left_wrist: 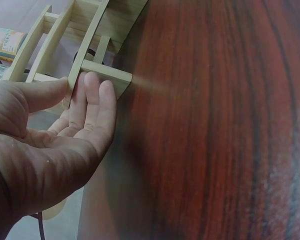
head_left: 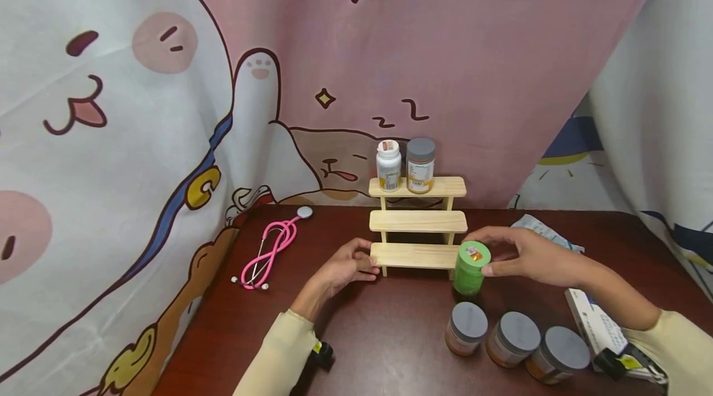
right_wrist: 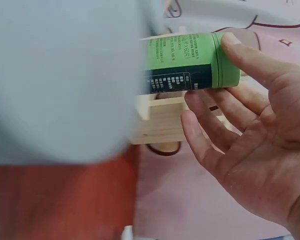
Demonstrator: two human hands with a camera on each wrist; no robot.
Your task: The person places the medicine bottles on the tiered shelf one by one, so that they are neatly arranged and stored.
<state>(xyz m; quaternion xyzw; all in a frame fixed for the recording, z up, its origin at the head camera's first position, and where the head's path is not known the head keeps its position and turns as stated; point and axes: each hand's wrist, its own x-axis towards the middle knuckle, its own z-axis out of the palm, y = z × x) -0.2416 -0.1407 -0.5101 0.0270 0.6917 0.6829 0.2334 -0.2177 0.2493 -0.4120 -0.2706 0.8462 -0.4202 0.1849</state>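
My right hand (head_left: 523,253) holds a green bottle (head_left: 470,272) near its lid, thumb on one side and fingers on the other. The bottle stands upright at the right end of a three-tier wooden rack (head_left: 418,221); whether its base touches the table I cannot tell. In the right wrist view, the green bottle (right_wrist: 190,62) shows a green and dark printed label. At the rack's left end, my left hand (head_left: 351,269) grips the lowest shelf, thumb above and fingers below, as the left wrist view shows. A white bottle (head_left: 388,167) and a grey-lidded jar (head_left: 420,167) stand on the top shelf.
Three grey-lidded jars, the nearest a jar (head_left: 466,329), stand in front of the green bottle. A white box (head_left: 596,322) lies under the right forearm. Behind that arm is a pale packet (head_left: 546,232). A pink stethoscope (head_left: 270,250) lies left of the rack.
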